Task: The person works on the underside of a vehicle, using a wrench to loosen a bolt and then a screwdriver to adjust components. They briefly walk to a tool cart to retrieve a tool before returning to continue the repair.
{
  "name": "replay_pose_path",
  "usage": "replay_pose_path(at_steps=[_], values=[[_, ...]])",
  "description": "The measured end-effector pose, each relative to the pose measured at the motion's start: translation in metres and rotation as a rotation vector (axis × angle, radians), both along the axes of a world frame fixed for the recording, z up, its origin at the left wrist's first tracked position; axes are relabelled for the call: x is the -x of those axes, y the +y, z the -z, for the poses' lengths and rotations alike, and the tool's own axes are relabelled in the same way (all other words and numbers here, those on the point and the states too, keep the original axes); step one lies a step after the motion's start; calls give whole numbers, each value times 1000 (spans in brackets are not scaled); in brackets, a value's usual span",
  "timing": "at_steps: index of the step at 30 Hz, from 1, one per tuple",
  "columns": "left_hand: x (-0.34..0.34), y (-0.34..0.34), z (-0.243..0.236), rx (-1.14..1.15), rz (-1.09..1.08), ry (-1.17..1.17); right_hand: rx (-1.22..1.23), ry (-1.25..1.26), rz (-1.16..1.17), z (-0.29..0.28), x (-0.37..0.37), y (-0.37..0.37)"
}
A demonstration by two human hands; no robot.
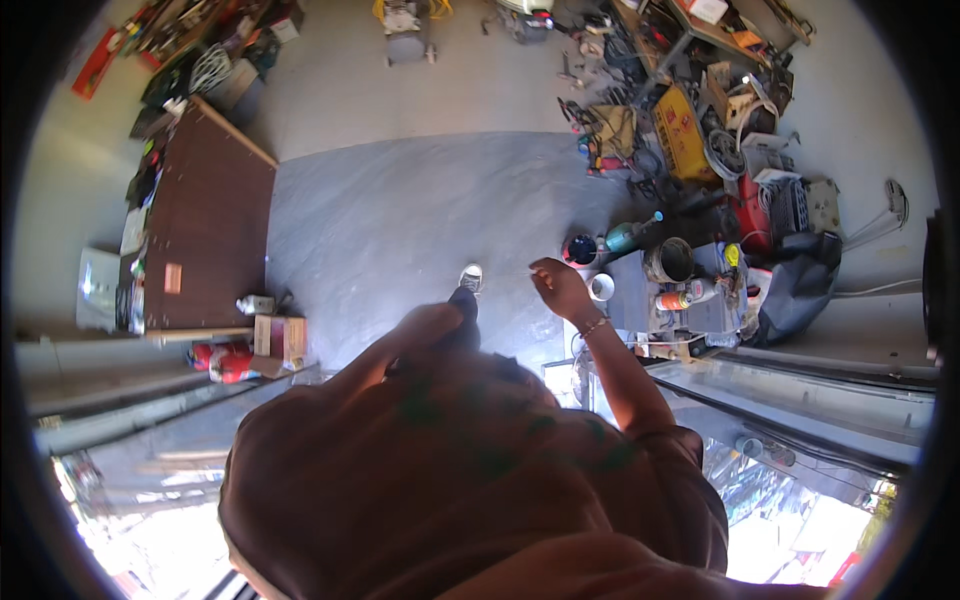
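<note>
My right hand (pixel 562 288), with a bracelet at the wrist, hangs ahead of me on the right. Its fingers are loosely bent and apart, and nothing shows in them. Beside it are a small white container (pixel 601 287) and a dark bucket (pixel 578 250). A grey box-like stand (pixel 628 285) just past them bears an open metal can (pixel 670 260) and an orange-topped spray can (pixel 672 301). My left hand (pixel 442 318) is low in front of my body, near my leg. Its fingers are hidden in shadow, so its hold cannot be made out.
A brown wooden cabinet (pixel 215 225) stands on the left, with a cardboard box (pixel 280 340) and red containers (pixel 232 362) near its base. Piled tools and a yellow case (pixel 682 132) line the right wall. A wheeled machine (pixel 408 40) is far ahead. Glass door panels (pixel 790 390) flank me.
</note>
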State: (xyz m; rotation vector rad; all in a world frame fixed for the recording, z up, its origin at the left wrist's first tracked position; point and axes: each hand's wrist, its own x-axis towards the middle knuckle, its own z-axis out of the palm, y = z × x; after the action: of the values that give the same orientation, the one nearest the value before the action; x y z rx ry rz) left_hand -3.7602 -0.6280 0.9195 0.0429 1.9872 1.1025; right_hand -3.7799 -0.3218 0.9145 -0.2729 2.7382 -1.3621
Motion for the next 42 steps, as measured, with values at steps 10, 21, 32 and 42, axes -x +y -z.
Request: replay_pose_path(at_steps=[10,21,32,42], values=[[348,185,-48,-262,442,231,-196,-642,551,151,-41,207],[628,316,74,16,397,94,-246,-715,581,277,315,319],[851,431,245,49,464,-93,-50,-575,596,368,717,414],[937,476,454,11,326,-298,-235,-701,713,639,854,395]])
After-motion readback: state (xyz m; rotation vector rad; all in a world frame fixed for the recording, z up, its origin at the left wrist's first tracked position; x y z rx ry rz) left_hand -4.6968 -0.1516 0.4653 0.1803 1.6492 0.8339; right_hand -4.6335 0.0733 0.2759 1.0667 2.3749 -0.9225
